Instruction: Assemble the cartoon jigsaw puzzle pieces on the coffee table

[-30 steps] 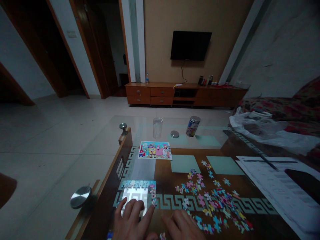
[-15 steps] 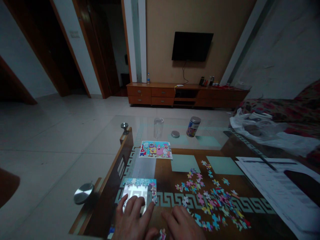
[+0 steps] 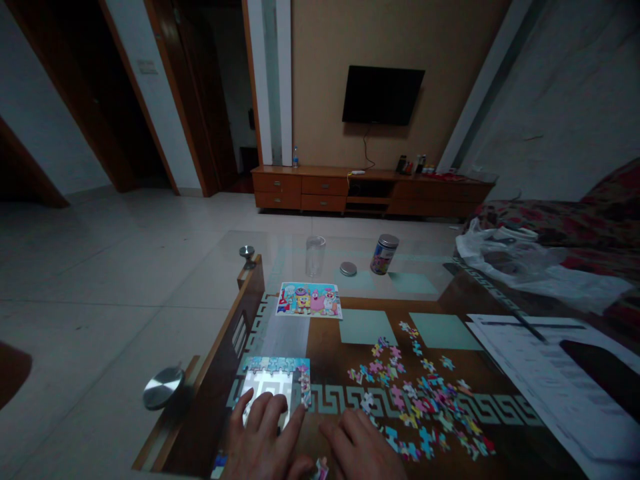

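The partly joined jigsaw puzzle (image 3: 280, 365) has a top row and a right column of linked pieces around a bare, shiny middle. My left hand (image 3: 265, 437) lies over its lower part with the fingers spread, the index fingertip by the right column's lower end. To the right, my right hand (image 3: 363, 447) rests on the glass table with its fingers bent and slightly apart; its thumb is hidden. A small pink-and-white puzzle piece (image 3: 321, 469) shows between the two hands, and I cannot tell whether either touches it. Several loose puzzle pieces (image 3: 425, 400) are scattered at right.
Beyond the puzzle lies a cartoon picture card (image 3: 310, 300). Farther back stand a clear jar (image 3: 315, 257), a silver lid (image 3: 349, 269) and a printed can (image 3: 385, 255). Papers (image 3: 540, 367) with a dark phone-like object (image 3: 600, 373) and a plastic bag (image 3: 540, 267) are at right.
The whole view has shifted very slightly. Both hands stay in nearly the same place, and the pieces lie as before.
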Tool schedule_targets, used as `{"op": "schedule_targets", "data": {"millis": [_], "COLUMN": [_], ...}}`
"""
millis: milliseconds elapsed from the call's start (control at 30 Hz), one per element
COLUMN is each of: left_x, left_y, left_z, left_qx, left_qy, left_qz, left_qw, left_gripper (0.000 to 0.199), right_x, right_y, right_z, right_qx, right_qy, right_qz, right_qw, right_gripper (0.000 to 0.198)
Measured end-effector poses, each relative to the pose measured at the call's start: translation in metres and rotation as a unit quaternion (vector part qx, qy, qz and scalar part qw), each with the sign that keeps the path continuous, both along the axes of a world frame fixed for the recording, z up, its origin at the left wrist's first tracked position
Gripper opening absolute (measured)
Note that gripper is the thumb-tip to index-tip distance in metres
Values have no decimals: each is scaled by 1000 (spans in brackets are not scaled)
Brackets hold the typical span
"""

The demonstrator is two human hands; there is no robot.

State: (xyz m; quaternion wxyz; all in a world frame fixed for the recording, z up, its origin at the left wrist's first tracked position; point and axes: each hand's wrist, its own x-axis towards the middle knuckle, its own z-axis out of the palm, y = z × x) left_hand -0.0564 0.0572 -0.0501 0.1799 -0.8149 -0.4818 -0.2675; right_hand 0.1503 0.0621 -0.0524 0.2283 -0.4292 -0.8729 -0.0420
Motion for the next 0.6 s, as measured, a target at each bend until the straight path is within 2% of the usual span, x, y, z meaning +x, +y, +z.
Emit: {"op": "schedule_targets", "data": {"millis": [333, 600], "left_x": [2, 2], "left_y": [-1, -2], "left_z": [1, 5], "left_qx": [-4, -22], "left_qy": [-6, 3], "left_qz": [3, 5], "left_qw": [1000, 1000], "left_gripper": [39, 44], "right_x": [-1, 0], "right_y": [0, 0], "right_z": [0, 3], "right_qx": [-15, -43], "right_qy": [-3, -12], "right_qz": [-4, -7], "right_qw": [1000, 999], "right_gripper": [35, 37]}}
